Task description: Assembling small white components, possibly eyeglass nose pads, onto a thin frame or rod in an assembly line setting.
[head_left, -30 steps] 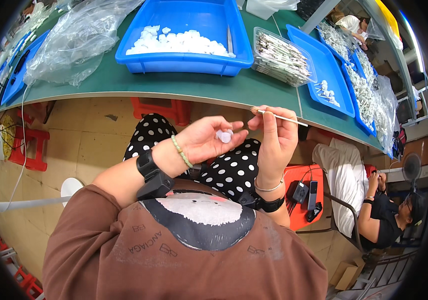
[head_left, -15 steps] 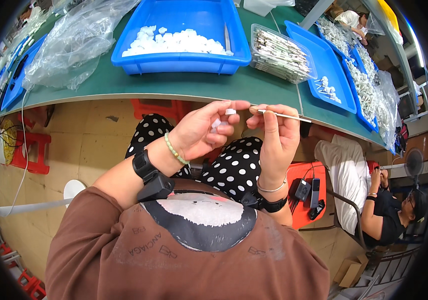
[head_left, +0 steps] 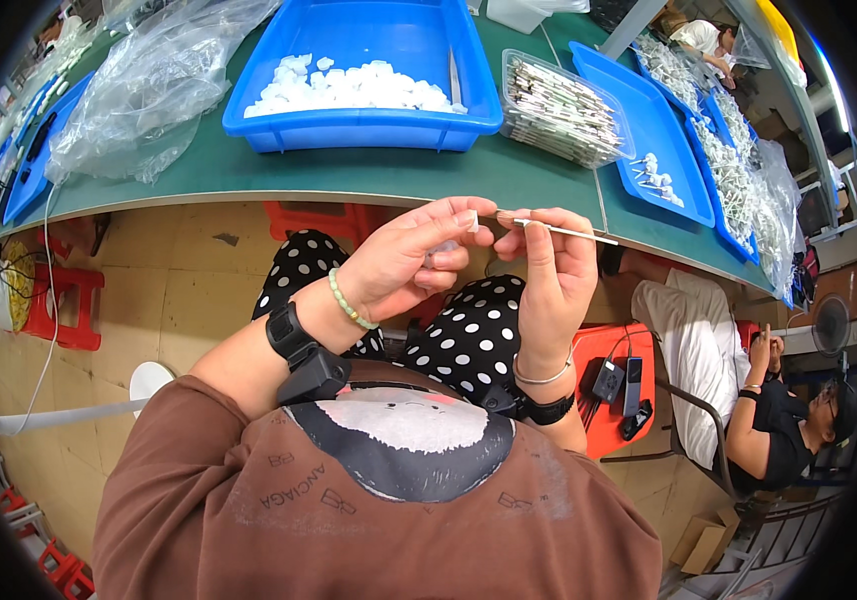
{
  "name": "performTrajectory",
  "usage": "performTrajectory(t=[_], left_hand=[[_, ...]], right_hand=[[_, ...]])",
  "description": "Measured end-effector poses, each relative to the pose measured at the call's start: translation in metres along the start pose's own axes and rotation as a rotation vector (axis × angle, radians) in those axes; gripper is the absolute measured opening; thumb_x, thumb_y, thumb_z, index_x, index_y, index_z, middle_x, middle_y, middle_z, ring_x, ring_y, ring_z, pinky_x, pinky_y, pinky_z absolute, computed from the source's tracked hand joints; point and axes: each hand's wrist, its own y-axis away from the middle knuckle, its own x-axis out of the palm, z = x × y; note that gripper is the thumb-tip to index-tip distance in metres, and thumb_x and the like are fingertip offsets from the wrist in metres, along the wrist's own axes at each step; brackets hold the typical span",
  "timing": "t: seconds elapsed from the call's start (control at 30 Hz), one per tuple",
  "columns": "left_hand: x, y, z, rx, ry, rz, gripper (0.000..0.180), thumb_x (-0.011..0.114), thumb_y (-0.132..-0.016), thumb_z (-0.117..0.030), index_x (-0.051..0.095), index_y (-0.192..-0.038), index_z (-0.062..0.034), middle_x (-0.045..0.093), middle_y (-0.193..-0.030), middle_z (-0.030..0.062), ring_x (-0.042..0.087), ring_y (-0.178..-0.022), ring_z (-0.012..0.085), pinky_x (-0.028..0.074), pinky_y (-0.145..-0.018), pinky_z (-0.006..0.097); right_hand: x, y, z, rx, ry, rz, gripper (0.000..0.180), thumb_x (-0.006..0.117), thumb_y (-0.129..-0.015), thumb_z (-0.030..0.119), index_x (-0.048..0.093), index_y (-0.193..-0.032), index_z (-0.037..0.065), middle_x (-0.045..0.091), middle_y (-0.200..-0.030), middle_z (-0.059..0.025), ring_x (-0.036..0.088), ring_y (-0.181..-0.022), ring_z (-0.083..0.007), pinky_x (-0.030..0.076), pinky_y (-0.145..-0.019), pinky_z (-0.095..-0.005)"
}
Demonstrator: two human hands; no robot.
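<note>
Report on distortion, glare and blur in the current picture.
Head view: the green table bows along its near edge, and black surrounds the image; head view: the strip light at upper right is blown out, and the clear plastic bag catches bright highlights; head view: the left hand and right hand look fairly sharp.

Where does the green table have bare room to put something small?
Bare tabletop lies along the front edge, before the large blue tray, and between that tray and the clear plastic bag. The right side is crowded: boxed thin sticks, a narrower blue tray and heaped white pieces sit close together.
</note>
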Motion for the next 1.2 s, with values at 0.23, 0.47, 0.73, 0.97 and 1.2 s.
performTrajectory(t=[0.23,0.47,0.73,0.97,1.2], left_hand=[[0.002,0.0,0.003,0.082,-0.192,-0.093,0.028,0.053,-0.095,-0.019,0.053,-0.12,-0.0061,0.05,-0.088,-0.0053,0.033,-0.059,-0.001,0.025,-0.044,0.012],[0.003,-0.001,0.0,0.146,-0.351,-0.1,0.032,0.053,-0.095,-0.021,0.054,-0.123,-0.0058,0.052,-0.085,-0.0077,0.031,-0.057,-0.0017,0.023,-0.044,0.012],[0.007,0.001,-0.003,0.115,-0.335,-0.08,0.029,0.053,-0.095,-0.021,0.058,-0.119,-0.0058,0.049,-0.078,-0.0097,0.03,-0.055,-0.0021,0.023,-0.043,0.012],[0.006,0.001,-0.002,0.099,-0.212,-0.065,0.032,0.053,-0.095,-0.019,0.053,-0.124,-0.006,0.048,-0.082,-0.0087,0.031,-0.057,-0.002,0.023,-0.043,0.011],[0.002,0.0,0.0,0.056,-0.175,-0.035,0.033,0.054,-0.095,-0.019,0.052,-0.125,-0.006,0.05,-0.087,-0.0072,0.032,-0.059,-0.0015,0.022,-0.043,0.011]], right_hand=[[0.002,0.0,-0.001,0.099,-0.126,-0.009,0.01,0.052,-0.094,0.005,0.051,-0.103,0.001,0.066,-0.094,-0.0121,0.061,-0.074,-0.0112,0.049,-0.067,-0.0223],[0.006,0.001,-0.007,0.109,-0.159,-0.008,0.01,0.053,-0.093,0.006,0.052,-0.103,0.001,0.066,-0.093,-0.0111,0.061,-0.074,-0.0109,0.05,-0.067,-0.023],[0.005,0.0,-0.008,0.073,-0.14,-0.04,0.011,0.054,-0.093,0.005,0.052,-0.102,0.0,0.066,-0.091,-0.0113,0.064,-0.076,-0.0134,0.052,-0.07,-0.024],[0.01,0.005,0.0,0.037,-0.034,-0.034,0.011,0.055,-0.092,0.003,0.053,-0.103,-0.001,0.065,-0.092,-0.0105,0.064,-0.08,-0.0137,0.052,-0.073,-0.0236],[0.012,0.009,-0.001,-0.05,0.13,-0.032,0.013,0.055,-0.091,0.0,0.055,-0.103,-0.002,0.063,-0.094,-0.008,0.064,-0.082,-0.0114,0.051,-0.073,-0.0208]])
